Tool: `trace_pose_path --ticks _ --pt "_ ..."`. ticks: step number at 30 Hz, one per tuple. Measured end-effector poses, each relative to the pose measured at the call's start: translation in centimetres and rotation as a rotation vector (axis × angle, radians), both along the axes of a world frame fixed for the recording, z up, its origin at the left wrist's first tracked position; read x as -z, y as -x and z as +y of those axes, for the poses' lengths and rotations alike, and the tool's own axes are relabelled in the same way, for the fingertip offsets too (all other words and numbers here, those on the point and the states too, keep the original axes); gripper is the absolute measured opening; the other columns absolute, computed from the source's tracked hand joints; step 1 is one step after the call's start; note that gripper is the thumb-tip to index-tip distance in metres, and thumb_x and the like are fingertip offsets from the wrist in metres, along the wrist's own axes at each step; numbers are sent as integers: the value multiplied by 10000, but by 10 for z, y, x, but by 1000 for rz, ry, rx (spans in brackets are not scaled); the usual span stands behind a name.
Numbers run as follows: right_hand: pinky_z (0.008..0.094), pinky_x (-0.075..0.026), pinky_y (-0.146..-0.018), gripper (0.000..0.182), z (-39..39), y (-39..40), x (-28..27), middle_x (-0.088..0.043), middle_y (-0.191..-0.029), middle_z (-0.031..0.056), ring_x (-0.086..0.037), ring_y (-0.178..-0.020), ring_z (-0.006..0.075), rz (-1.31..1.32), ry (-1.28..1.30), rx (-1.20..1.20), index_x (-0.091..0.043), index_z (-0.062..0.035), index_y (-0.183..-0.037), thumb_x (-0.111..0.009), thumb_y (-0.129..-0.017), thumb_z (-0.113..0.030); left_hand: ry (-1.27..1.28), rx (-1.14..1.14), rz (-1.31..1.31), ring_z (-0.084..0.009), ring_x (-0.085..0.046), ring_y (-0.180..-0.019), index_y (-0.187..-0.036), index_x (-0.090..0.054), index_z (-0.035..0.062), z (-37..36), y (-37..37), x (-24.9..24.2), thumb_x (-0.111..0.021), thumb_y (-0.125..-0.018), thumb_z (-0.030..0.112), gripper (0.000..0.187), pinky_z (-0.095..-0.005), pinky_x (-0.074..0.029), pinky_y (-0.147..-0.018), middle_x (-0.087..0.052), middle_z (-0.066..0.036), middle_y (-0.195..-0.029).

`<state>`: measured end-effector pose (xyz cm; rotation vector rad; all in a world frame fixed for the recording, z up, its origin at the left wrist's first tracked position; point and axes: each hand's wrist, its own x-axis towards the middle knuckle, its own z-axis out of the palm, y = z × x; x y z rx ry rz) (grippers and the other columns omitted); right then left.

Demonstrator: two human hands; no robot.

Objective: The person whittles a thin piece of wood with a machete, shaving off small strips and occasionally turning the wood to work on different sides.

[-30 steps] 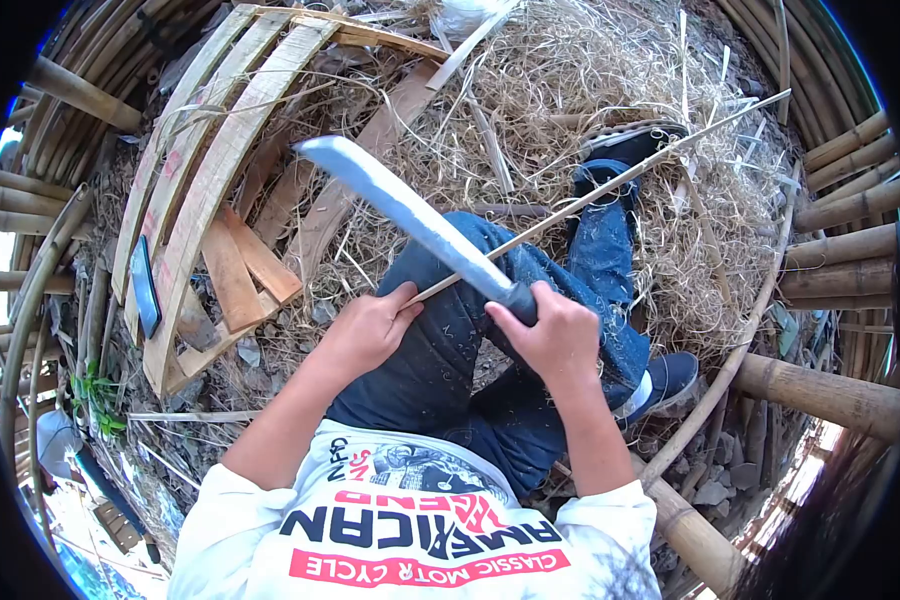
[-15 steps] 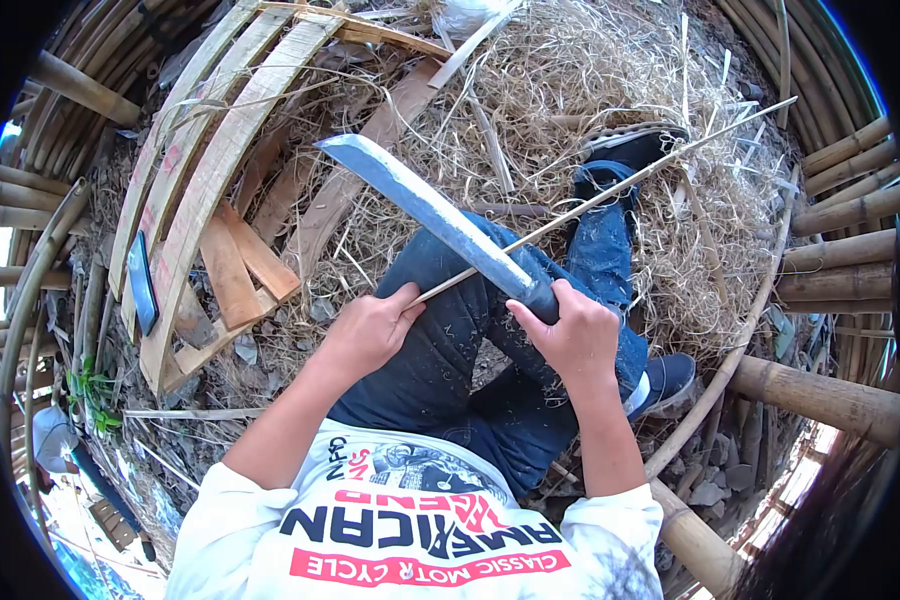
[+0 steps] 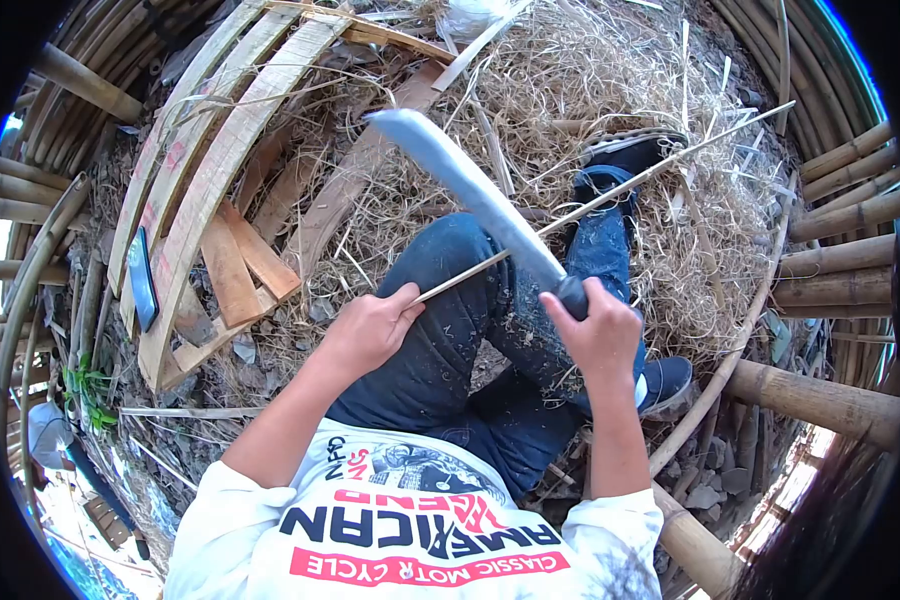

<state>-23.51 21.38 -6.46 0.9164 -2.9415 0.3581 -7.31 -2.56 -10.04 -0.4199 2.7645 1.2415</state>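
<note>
Starting at the left, we see a dark flat phone [image 3: 142,280] lying on curved pale bamboo slats [image 3: 205,170] on the littered ground. Our left hand [image 3: 370,328] is closed around the near end of a long thin bamboo strip [image 3: 610,193], which runs up and right across our blue-jeaned knee [image 3: 450,260] over the heap of straw-like shavings [image 3: 610,70]. Our right hand [image 3: 602,335] is wrapped tight on the dark handle of a broad grey machete [image 3: 465,180], blade crossing the strip. We judge this a shaving stroke; the next move calls for a shallow blade angle and a steady strip.
</note>
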Motion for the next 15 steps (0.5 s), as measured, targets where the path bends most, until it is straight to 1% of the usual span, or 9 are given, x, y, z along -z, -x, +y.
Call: trace_pose_path --ticks 2,5,7,8,10,11,15 --pt "429 -509 -526 518 13 14 -1 -625 -594 128 -658 -566 331 2 -25 89 -565 -80 -721 -678 -816 -577 0 8 -2 -461 -572 -677 -927 -496 68 -1 0 1 -556 -967 205 155 -501 -422 -549 -534 -237 -628" --pt "464 -518 -561 510 38 41 2 -636 -606 152 -662 -593 364 -4 -28 258 -594 -77 -743 -648 -839 -575 20 13 16 -460 -571 -676 -934 -494 75 -1 0 1 -551 -969 207 148 -512 -416 -550 -534 -236 -630" --pt "477 -527 -585 508 51 57 -2 -649 -628 180 -668 -625 391 -28 23 347 -625 -78 -772 -633 -848 -580 53 14 27 -461 -586 -654 -949 -502 109 -1 1 1 -536 -976 249 147 -549 -438 -546 -564 -230 -617" --pt "477 -527 -585 508 55 60 -2 -649 -628 180 -668 -625 391 -23 27 351 -625 -78 -772 -633 -848 -580 56 18 32 -461 -586 -654 -949 -502 109 -1 1 1 -536 -976 249 147 -549 -438 -546 -564 -230 -617" --pt "482 -527 -582 511 58 66 0 -650 -633 185 -669 -639 398 68 -71 311 -625 -78 -777 -626 -852 -584 81 27 15 -462 -584 -651 -950 -496 109 0 2 0 -529 -979 253 150 -550 -435 -546 -562 -231 -618" --pt "482 -525 -576 518 57 65 1 -651 -638 189 -668 -643 401 76 -76 311 -623 -75 -779 -620 -855 -587 86 26 20 -462 -584 -651 -950 -496 109 0 3 -1 -529 -979 253 150 -550 -435 -546 -562 -231 -618" --pt "486 -527 -588 528 47 60 5 -651 -639 186 -670 -651 401 -8 17 354 -618 -70 -784 -618 -854 -594 63 13 12 -462 -584 -653 -955 -498 109 3 0 0 -522 -983 255 151 -546 -436 -548 -564 -232 -622"
